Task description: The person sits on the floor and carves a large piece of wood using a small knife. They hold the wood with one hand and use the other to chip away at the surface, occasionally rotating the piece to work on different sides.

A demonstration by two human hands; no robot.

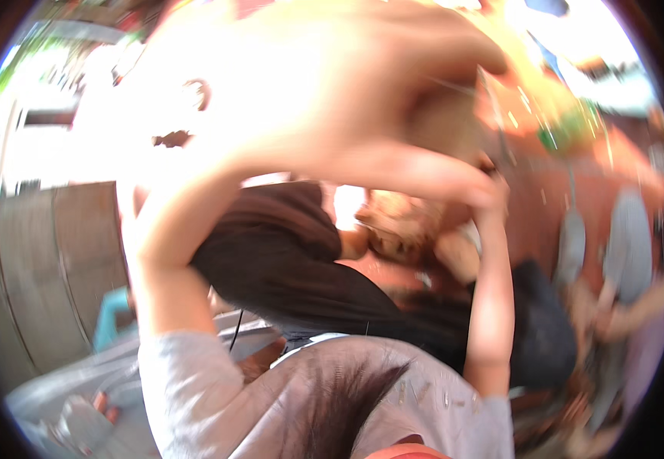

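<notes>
Very near the camera is my left hand [332,84], pale with glare and smeared by motion. Its arm bends up from the lower left, and a long thumb-like part stretches right toward my right hand [491,190], overlapping it in the picture. Whether the two touch, I cannot tell. My right hand looks small and closed, with a dark bit [487,162] at its upper edge, too blurred to name. Thin pale lines show near the left fingertips. Below the hands lies a tan, crumpled-looking thing [401,222] between my feet.
My legs in black trousers [294,252] spread across the reddish floor [531,199]. At right are grey footwear [626,237] and another person's hands [607,317]. A green thing [569,134] lies near an orange surface [531,107]. Grey-brown panels [49,268] stand at left.
</notes>
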